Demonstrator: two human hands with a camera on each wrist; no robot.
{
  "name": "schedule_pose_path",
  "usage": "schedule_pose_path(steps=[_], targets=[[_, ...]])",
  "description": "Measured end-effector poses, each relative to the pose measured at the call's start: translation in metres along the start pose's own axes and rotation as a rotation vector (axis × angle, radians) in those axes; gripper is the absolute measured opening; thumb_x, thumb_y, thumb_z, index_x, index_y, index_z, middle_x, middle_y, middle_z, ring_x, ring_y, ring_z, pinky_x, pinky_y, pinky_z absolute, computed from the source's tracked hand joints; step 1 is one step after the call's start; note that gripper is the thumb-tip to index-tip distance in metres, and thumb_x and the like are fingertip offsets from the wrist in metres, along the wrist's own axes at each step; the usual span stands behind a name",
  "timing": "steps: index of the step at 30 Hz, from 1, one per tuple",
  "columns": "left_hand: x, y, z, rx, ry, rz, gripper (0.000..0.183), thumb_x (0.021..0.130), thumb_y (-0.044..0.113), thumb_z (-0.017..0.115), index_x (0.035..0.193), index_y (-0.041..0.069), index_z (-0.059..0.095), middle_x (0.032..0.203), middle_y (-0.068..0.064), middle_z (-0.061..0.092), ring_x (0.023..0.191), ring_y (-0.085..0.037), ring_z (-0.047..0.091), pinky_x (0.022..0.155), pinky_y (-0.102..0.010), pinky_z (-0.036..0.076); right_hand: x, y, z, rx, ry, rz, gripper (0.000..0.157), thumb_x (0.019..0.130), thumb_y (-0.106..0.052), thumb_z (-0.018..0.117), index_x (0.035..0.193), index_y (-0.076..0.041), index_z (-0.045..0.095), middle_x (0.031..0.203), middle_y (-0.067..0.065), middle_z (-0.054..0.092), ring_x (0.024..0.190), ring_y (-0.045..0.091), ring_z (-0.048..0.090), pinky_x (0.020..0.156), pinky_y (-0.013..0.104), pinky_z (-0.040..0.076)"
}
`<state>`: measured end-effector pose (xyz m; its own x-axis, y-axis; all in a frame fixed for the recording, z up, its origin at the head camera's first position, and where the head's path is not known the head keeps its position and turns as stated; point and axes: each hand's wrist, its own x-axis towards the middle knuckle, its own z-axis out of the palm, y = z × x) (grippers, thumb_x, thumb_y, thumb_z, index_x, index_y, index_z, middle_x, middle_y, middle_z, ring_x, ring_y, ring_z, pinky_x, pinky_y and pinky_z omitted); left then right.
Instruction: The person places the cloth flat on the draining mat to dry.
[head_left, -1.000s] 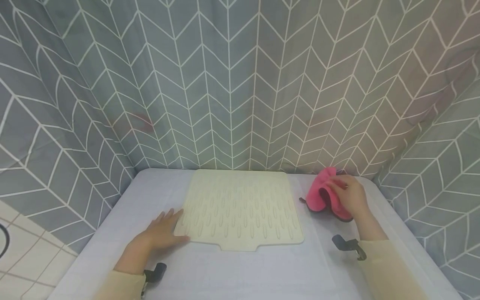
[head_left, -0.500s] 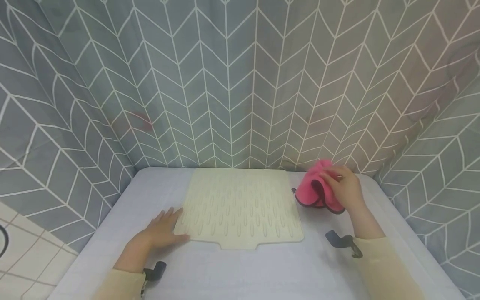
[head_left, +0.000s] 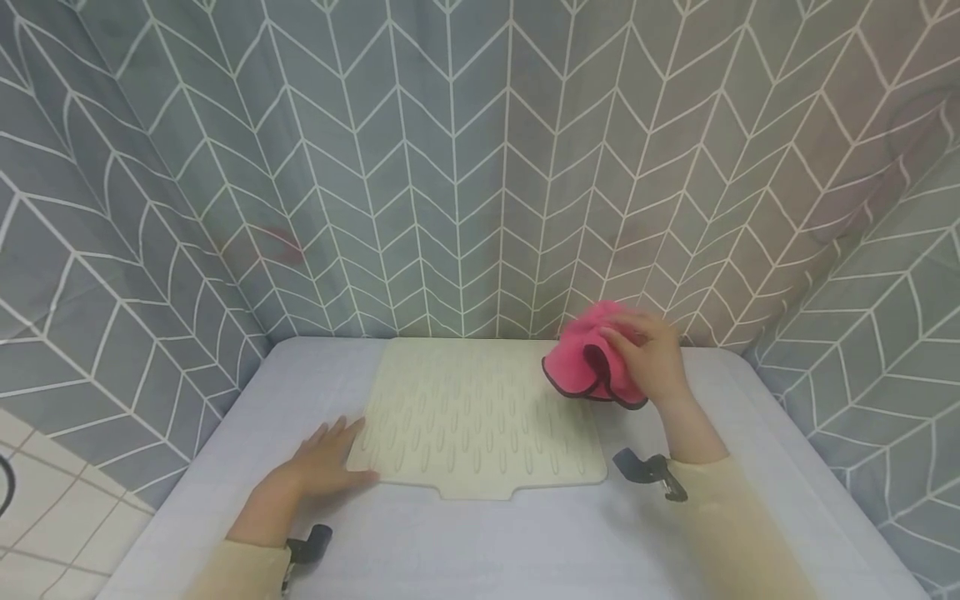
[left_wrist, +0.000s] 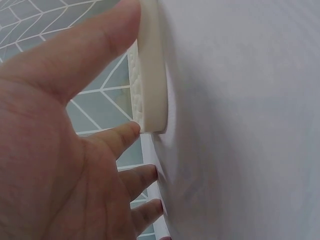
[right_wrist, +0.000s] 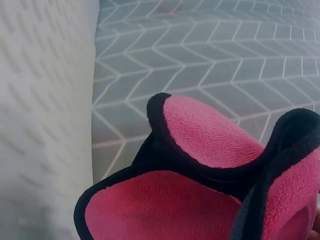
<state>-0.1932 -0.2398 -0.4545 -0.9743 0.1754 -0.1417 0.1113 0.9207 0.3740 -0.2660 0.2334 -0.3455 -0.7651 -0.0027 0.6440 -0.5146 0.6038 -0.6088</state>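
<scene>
A cream mat [head_left: 480, 417] with raised oval ridges and a tab on its near edge lies flat on the white-covered table. At its near left corner, my left hand [head_left: 318, 465] rests with fingers spread; in the left wrist view the thumb and index finger [left_wrist: 122, 137] touch the mat's rim [left_wrist: 152, 75]. My right hand [head_left: 652, 354] pinches a bunched pink cloth [head_left: 573, 358] with dark edging above the mat's far right part. Folds of the cloth [right_wrist: 210, 135] hang loose in the right wrist view, where the hand is almost wholly hidden.
Grey curtains [head_left: 465, 167] with white chevron lines stand behind and at both sides of the table [head_left: 480, 550]. White tiles [head_left: 45, 517] show at the lower left. A dark wrist camera [head_left: 648, 468] sits on the right sleeve, another [head_left: 311, 546] on the left.
My right hand has carried the pink cloth leftward and slightly up, from the table right of the mat to over the mat's right side. The left hand has stayed in place.
</scene>
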Motion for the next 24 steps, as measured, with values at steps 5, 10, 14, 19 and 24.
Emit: schedule_pose_path(steps=[5,10,14,19,24], targets=[[-0.001,0.001,0.0,0.001,-0.001,-0.007,0.109,0.076,0.062,0.074,0.152,-0.004,0.033,0.154,-0.038,0.025,0.141,-0.062,0.016,0.11,-0.076,0.016,0.002,-0.01,0.015,0.05,-0.019,-0.015,0.022,0.085,-0.006,0.08,0.107,-0.002,0.077,0.105,0.016,0.069,0.107,0.031,0.061,0.092,0.054,0.054],[0.001,-0.001,0.001,0.008,-0.002,-0.009,0.11,0.076,0.064,0.073,0.153,-0.003,0.032,0.155,-0.037,0.024,0.141,-0.061,0.016,0.109,-0.076,0.016,0.005,-0.027,0.03,0.097,-0.018,-0.019,0.022,0.085,-0.008,0.081,0.106,-0.005,0.077,0.107,0.014,0.069,0.109,0.028,0.06,0.094,0.051,0.054],[0.001,-0.003,0.001,0.012,-0.002,-0.005,0.109,0.076,0.063,0.073,0.152,-0.004,0.033,0.154,-0.038,0.024,0.14,-0.062,0.016,0.109,-0.076,0.016,0.008,-0.038,0.045,0.147,-0.028,-0.033,0.02,0.085,-0.009,0.08,0.105,-0.006,0.078,0.108,0.012,0.069,0.113,0.026,0.059,0.096,0.049,0.054],[0.0,-0.003,0.001,0.008,-0.006,0.004,0.108,0.077,0.062,0.073,0.152,-0.005,0.033,0.154,-0.039,0.025,0.14,-0.062,0.017,0.11,-0.076,0.016,0.009,-0.049,0.067,0.224,-0.053,-0.05,0.019,0.085,-0.011,0.081,0.103,-0.007,0.078,0.106,0.009,0.069,0.111,0.023,0.061,0.097,0.044,0.053],[0.001,-0.004,0.002,-0.014,-0.014,0.005,0.11,0.077,0.064,0.072,0.152,-0.005,0.032,0.155,-0.038,0.023,0.141,-0.062,0.015,0.111,-0.075,0.015,0.008,-0.059,0.087,0.247,-0.073,-0.07,0.019,0.085,-0.012,0.081,0.103,-0.008,0.079,0.103,0.007,0.07,0.106,0.021,0.062,0.094,0.04,0.052]])
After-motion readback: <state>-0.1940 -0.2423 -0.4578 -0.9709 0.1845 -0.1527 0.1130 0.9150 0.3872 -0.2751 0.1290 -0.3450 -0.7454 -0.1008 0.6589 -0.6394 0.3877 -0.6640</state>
